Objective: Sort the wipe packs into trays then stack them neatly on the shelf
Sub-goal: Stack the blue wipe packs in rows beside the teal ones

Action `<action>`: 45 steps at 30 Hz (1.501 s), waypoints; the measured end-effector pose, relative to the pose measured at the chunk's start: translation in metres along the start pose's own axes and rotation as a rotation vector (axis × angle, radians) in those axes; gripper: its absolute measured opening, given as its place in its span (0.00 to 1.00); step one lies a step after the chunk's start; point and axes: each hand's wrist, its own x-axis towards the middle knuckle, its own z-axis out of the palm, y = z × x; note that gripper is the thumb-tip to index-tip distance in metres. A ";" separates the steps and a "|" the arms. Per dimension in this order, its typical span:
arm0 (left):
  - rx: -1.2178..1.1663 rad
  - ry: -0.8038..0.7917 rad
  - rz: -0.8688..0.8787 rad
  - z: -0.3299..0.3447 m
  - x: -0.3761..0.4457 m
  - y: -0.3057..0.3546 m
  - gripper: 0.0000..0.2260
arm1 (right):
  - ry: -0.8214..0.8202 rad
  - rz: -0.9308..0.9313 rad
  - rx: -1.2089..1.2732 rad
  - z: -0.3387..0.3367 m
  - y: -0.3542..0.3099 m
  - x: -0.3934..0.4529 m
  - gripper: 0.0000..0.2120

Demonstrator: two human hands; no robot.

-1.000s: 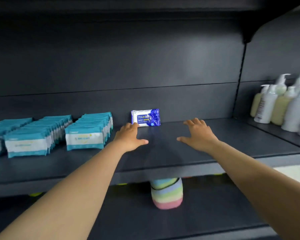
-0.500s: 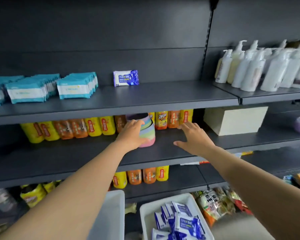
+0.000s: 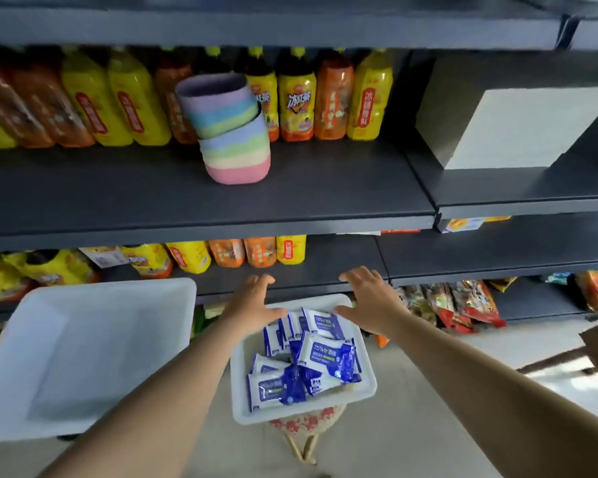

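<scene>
Lying heaped in the small white tray at 6 o'clock in the view are the blue-and-white wipe packs, and the tray is sitting on a patterned stool. The left hand and right hand are hovering over the tray's far rim at its 11 and 1 o'clock, fingers spread and holding nothing. A larger white tray is sitting at 9 o'clock, with pastel striped cups and drink bottles standing on the dark shelf toward 12 o'clock.

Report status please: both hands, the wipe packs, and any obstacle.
Left hand and right hand open, above tray. Blue wipe packs piled inside, untouched. Nothing blocks them.
</scene>
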 end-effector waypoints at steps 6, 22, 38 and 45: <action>-0.109 -0.131 -0.214 0.104 0.028 -0.038 0.27 | -0.219 -0.006 0.040 0.092 0.048 0.032 0.32; -0.486 -0.009 -0.528 0.197 0.143 -0.063 0.03 | -0.352 0.070 0.233 0.231 0.097 0.078 0.26; -0.548 -0.119 -0.679 0.211 0.162 -0.060 0.10 | -0.677 0.116 0.246 0.223 0.100 0.092 0.29; -0.614 -0.077 -0.693 0.217 0.153 -0.065 0.15 | -0.673 0.141 0.271 0.228 0.101 0.090 0.29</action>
